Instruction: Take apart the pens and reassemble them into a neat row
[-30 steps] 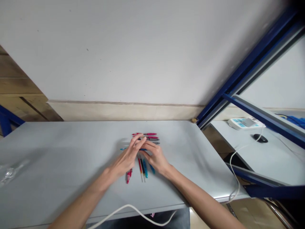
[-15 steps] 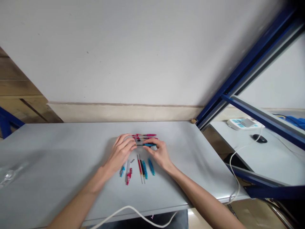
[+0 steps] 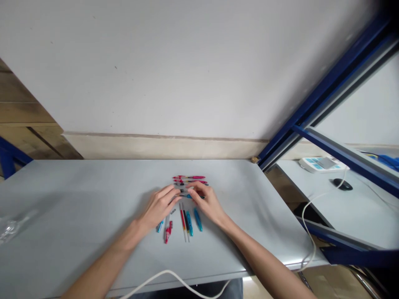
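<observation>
A blue pen lies crosswise between my two hands, low over the table. My left hand pinches its clear left end with thumb and fingers. On its blue right part, my right hand closes thumb and fingertips; they hide much of the barrel. Just beyond my fingers is a row of pens, with a red pen farthest back. Nearer to me lie a red refill, a black refill, blue pen barrels and a red clear barrel part.
A small blue piece lies by my left wrist. Clear plastic wrap is at the table's far left. A white cable loops over the front edge. Right of the blue frame are a mouse and a white device.
Both hands have shifted slightly toward me, with the blue pen between them. More of the row of pens behind my fingers now shows. The loose parts in front stay put.
</observation>
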The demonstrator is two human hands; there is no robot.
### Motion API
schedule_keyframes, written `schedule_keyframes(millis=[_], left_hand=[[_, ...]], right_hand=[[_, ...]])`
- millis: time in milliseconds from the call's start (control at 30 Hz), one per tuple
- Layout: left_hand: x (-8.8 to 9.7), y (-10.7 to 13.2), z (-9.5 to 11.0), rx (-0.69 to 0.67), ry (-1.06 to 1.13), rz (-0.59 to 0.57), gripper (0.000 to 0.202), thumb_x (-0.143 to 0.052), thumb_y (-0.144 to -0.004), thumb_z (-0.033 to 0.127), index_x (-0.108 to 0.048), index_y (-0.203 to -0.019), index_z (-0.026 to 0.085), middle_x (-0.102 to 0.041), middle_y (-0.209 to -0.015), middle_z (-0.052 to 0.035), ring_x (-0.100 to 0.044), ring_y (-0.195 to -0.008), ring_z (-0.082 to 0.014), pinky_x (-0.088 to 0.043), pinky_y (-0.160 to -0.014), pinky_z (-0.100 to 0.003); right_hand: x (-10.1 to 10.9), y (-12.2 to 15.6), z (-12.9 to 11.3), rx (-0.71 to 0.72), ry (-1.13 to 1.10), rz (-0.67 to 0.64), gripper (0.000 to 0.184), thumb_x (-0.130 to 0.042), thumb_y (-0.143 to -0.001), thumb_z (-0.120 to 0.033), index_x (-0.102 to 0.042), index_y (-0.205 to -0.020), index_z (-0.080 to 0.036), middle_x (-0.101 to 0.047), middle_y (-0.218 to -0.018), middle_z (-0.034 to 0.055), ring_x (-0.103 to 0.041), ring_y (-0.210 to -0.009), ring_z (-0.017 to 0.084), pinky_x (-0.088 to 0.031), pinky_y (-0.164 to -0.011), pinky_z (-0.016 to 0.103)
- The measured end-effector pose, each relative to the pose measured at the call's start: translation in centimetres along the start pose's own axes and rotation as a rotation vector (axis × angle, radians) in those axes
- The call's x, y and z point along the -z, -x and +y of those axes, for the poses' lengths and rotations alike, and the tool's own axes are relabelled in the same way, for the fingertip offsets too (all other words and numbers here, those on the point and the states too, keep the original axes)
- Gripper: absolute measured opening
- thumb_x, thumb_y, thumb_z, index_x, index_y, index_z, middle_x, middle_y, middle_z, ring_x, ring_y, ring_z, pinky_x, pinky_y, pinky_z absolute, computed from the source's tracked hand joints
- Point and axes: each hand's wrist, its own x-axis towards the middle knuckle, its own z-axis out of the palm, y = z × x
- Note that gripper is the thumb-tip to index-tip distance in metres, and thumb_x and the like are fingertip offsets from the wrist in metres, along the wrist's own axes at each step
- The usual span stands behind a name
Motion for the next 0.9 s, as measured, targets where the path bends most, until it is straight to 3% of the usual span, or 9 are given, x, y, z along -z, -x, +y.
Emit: schedule_keyframes(millis=[200,267,400,533,600,700,900], left_hand=[[0.2,-0.1,-0.1,0.071,0.009,-0.021,0.023,-0.043,-0.106,0.029,-0.065,-0.11,0.021,-0.063,-0.1,-0.0035,-0.065,-0.08,-0.0144,-0.049,-0.07,-0.026],[0.1,0.0,-0.3,0.038,0.022,0.007,0.02,-0.046,-0.105,0.027,-0.065,-0.105,0.021,-0.064,-0.098,-0.0031,-0.064,-0.081,-0.0145,-0.048,-0.072,-0.027],[-0.1,0.1,-0.6,-0.056,-0.017,0.078,0.014,-0.052,-0.103,0.024,-0.065,-0.105,0.02,-0.068,-0.096,-0.0025,-0.062,-0.085,-0.0163,-0.045,-0.079,-0.031],[0.1,-0.2,-0.5,-0.048,-0.038,0.072,0.018,-0.054,-0.102,0.027,-0.065,-0.114,0.019,-0.069,-0.095,-0.0041,-0.059,-0.09,-0.0192,-0.044,-0.082,-0.034],[0.2,-0.3,-0.5,-0.042,-0.026,0.084,0.019,-0.05,-0.104,0.025,-0.067,-0.108,0.018,-0.069,-0.091,-0.004,-0.056,-0.086,-0.0186,-0.044,-0.079,-0.033],[0.4,-0.3,-0.4,-0.06,-0.007,0.11,0.021,-0.05,-0.104,0.024,-0.068,-0.097,0.018,-0.069,-0.085,-0.0036,-0.053,-0.082,-0.018,-0.043,-0.076,-0.033],[0.0,0.0,-0.6,-0.096,-0.039,0.092,0.015,-0.055,-0.101,0.022,-0.07,-0.101,0.02,-0.071,-0.089,-0.0028,-0.054,-0.085,-0.019,-0.043,-0.079,-0.035]], right_hand=[[0.7,-0.5,0.2,0.021,0.005,-0.009,0.025,-0.069,-0.09,-0.04,-0.072,-0.104,-0.02,-0.074,-0.098,0.0058,-0.066,-0.087,0.02,-0.047,-0.069,0.027],[0.7,-0.4,0.4,-0.002,0.018,-0.039,0.025,-0.064,-0.094,-0.041,-0.073,-0.088,-0.018,-0.072,-0.083,0.0039,-0.064,-0.075,0.018,-0.045,-0.066,0.026],[0.5,-0.4,0.8,-0.083,0.053,-0.081,0.053,-0.049,-0.101,-0.049,-0.057,-0.059,-0.018,-0.05,-0.052,-0.0024,-0.043,-0.051,0.012,-0.036,-0.055,0.025],[0.6,-0.8,1.5,-0.079,-0.012,-0.003,0.038,-0.056,-0.098,-0.047,-0.064,-0.075,-0.017,-0.057,-0.063,-0.0012,-0.05,-0.058,0.014,-0.038,-0.057,0.024],[0.7,-1.0,1.8,-0.089,-0.056,0.018,0.028,-0.061,-0.094,-0.044,-0.068,-0.087,-0.017,-0.064,-0.072,0.0009,-0.056,-0.064,0.015,-0.042,-0.061,0.025],[0.9,-0.9,2.0,-0.118,-0.021,-0.01,0.025,-0.062,-0.093,-0.039,-0.067,-0.082,-0.017,-0.063,-0.069,0.0003,-0.054,-0.061,0.015,-0.04,-0.06,0.025],[2.0,-0.7,1.1,-0.033,0.305,-0.109,0.023,-0.057,-0.098,-0.026,-0.063,-0.077,-0.019,-0.058,-0.066,-0.0014,-0.047,-0.061,0.015,-0.033,-0.06,0.027]])
